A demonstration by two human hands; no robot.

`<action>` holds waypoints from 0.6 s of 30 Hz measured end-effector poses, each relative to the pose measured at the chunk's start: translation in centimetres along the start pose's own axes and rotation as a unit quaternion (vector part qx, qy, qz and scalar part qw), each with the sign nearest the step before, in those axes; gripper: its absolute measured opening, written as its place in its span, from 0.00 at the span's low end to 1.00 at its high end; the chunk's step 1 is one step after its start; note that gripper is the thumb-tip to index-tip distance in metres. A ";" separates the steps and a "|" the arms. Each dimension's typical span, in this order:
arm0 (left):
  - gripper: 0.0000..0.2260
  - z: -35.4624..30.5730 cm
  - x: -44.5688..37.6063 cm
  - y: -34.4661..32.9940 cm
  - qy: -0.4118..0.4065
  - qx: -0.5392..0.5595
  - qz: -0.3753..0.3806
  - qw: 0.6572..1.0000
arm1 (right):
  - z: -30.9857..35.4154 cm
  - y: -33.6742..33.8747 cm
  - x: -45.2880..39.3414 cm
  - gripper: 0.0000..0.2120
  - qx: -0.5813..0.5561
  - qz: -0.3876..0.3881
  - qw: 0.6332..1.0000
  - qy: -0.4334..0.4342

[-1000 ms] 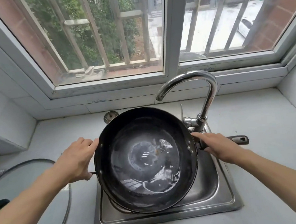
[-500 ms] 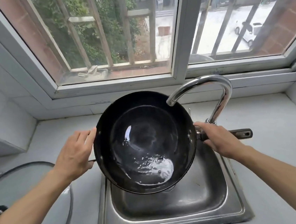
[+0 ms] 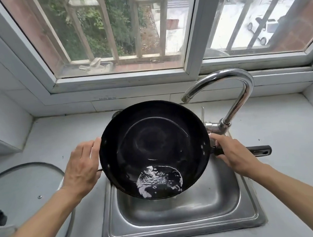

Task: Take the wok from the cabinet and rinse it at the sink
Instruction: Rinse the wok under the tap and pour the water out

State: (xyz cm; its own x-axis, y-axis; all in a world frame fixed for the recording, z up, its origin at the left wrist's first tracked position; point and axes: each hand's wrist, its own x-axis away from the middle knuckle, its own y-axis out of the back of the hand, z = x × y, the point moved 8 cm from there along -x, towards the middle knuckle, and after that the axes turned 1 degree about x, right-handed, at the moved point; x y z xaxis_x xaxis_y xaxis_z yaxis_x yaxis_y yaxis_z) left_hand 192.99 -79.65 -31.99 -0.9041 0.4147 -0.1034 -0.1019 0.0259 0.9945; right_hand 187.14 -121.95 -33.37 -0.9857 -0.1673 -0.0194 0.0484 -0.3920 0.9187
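Black wok (image 3: 155, 149) held up over the steel sink (image 3: 182, 225), tipped toward the near rim, with a small pool of water (image 3: 159, 181) gathered at that low edge, just short of spilling. Right hand (image 3: 234, 152) wrapped around the long handle (image 3: 259, 150) close to the bowl, fingers closed on it. Left hand (image 3: 83, 166) flat against the opposite rim, fingers together and pressed to the outer wall beside a small side handle; hard to tell whether the fingertips hook under the edge. Faucet (image 3: 224, 95) arched beyond the far right rim, spout clear of the wok, no stream visible from it. Glass lid (image 3: 23, 182) lying on the counter (image 3: 287, 124) to the left, well apart from the sink. Probably the pour-out part of the rinse. For a clean pour: tilt slow and steady so the water leaves in one sheet over the lowest point, that point kept above the basin and not the front ledge, right wrist doing the turning while the left palm only steadies. Best to hold the tilt until the drip stops. Main risks: a wet rim slipping under the left palm, or splash onto the counter from a hasty tip.
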 end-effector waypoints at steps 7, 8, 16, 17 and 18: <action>0.55 -1.4 1.4 0.0 -0.009 -0.003 -0.033 0.999 | -0.3 -0.5 2.5 0.28 0.004 0.000 1.000 -0.018; 0.55 -1.6 1.5 0.1 -0.011 -0.004 -0.040 0.999 | -0.2 -0.4 2.9 0.29 0.009 -0.003 1.000 -0.016; 0.52 -2.2 2.9 1.8 -0.018 -0.012 -0.105 0.994 | 0.9 0.9 5.6 0.28 0.044 -0.052 0.998 -0.001; 0.52 -2.3 3.1 2.2 -0.021 -0.013 -0.114 0.993 | 1.2 1.3 6.0 0.27 0.050 -0.060 0.997 0.003; 0.52 -2.3 3.3 2.6 -0.024 -0.015 -0.122 0.992 | 1.5 1.8 6.4 0.26 0.056 -0.067 0.996 0.005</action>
State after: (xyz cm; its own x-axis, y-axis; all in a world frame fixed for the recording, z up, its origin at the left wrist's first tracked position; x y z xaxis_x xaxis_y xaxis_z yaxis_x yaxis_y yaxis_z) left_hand 188.82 -80.35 -29.82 -0.8302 0.4426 -0.3389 -0.3275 0.1046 0.9390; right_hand 180.71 -122.34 -31.29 -0.9805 -0.1292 -0.1477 -0.1020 -0.3076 0.9460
